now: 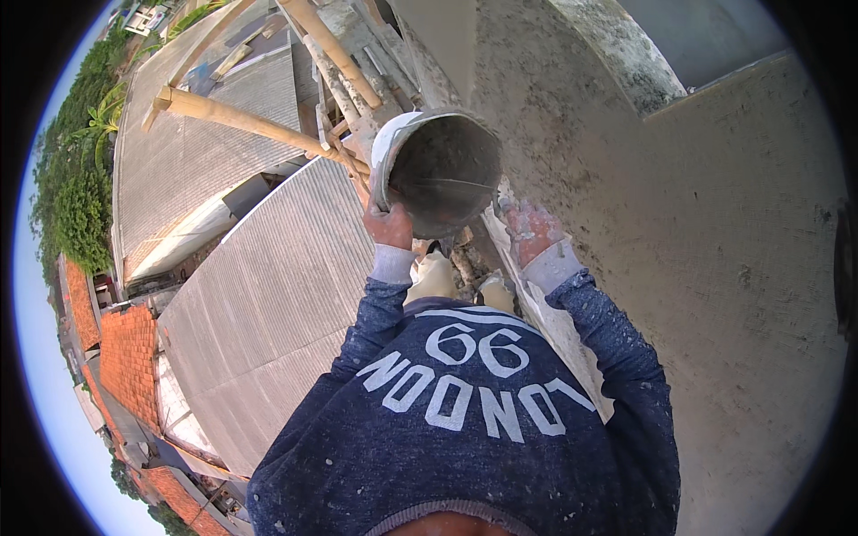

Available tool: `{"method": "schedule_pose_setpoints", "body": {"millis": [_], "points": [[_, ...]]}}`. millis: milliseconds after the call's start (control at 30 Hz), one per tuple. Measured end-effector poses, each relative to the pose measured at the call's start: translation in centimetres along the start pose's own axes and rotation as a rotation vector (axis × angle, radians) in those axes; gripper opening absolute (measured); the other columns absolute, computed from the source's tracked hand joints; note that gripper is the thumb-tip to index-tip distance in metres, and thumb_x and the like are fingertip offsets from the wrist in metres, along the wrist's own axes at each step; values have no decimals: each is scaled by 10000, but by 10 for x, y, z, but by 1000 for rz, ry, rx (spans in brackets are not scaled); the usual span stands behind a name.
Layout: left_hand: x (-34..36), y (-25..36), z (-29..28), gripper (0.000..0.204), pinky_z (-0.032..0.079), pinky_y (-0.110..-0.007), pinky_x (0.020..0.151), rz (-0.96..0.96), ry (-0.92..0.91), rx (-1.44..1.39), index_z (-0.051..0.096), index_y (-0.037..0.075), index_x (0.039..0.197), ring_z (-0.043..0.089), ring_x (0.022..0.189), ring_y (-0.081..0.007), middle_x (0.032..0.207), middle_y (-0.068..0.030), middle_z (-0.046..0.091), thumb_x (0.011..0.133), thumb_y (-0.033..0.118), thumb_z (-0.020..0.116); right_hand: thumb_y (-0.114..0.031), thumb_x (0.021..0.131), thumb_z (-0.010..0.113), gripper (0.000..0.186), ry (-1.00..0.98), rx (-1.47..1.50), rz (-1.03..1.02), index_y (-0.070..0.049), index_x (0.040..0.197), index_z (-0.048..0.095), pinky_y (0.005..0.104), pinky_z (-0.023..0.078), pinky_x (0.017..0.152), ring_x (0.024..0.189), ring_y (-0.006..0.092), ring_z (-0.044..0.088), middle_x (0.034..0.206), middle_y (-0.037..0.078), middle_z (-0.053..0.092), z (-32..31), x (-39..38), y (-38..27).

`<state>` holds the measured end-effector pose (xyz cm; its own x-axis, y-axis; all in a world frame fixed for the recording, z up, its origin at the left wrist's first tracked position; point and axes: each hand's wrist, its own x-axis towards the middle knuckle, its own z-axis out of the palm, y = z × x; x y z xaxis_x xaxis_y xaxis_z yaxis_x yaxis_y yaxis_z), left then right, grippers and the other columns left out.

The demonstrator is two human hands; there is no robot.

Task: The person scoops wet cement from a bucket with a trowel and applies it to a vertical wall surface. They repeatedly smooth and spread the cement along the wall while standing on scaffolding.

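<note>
A round bucket (382, 152), pale outside and coated inside with grey mortar, tilts with its mouth toward me. My left hand (390, 225) is closed on its near left rim, the thumb on the inner edge. Right of the bucket, my right hand (534, 234) is close to the plastered wall, its skin smeared with wet mortar. Those fingers look curled, but what they hold, if anything, is hidden. Beside that hand a pale, rough-edged strip (525, 299) runs down along the wall.
The grey rendered wall (706, 250) fills the right side, with a recessed opening (706, 40) above. Bamboo poles (241, 119) and timbers stand ahead on the left. Far below lie corrugated roofs (268, 304), orange tiled roofs (130, 357) and trees (82, 223).
</note>
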<state>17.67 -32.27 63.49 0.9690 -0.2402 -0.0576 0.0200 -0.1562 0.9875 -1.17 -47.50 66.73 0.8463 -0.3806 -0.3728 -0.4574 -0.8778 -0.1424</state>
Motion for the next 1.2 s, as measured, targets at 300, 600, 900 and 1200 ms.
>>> {"method": "schedule_pose_setpoints", "body": {"millis": [300, 600, 900, 1200], "points": [[-21, 34, 1, 598, 319, -333, 1054, 326, -159, 99, 513, -2, 1288, 427, 1288, -259, 1387, -174, 451, 711, -115, 402, -429, 893, 461, 644, -356, 339, 34, -95, 1417, 291, 467, 320, 1068, 1292, 347, 396, 1334, 231, 456, 35, 38, 16], [-6, -9, -7, 391, 484, -265, 697, 11, -60, -96, 574, -62, 1081, 598, 775, -162, 919, -86, 634, 697, -4, 531, -421, 776, 657, 675, -124, 867, 131, -42, 1297, 455, 414, 406, 990, 1168, 372, 507, 1248, 240, 526, 62, 24, -35], [-7, -67, -7, 310, 455, -282, 627, -322, 142, -213, 574, -46, 956, 560, 705, -169, 835, -68, 611, 649, -25, 540, -370, 793, 633, 534, -204, 436, 321, -71, 1216, 499, 451, 477, 884, 1007, 383, 599, 1052, 207, 632, 88, 18, -17], [-24, -161, -109, 374, 475, -346, 689, -624, 590, 60, 535, -98, 1032, 582, 771, -259, 908, -159, 621, 692, 50, 581, -322, 805, 633, 571, 8, 380, 41, -77, 1278, 427, 470, 464, 845, 969, 381, 590, 1036, 194, 617, 158, 11, -48]]}}
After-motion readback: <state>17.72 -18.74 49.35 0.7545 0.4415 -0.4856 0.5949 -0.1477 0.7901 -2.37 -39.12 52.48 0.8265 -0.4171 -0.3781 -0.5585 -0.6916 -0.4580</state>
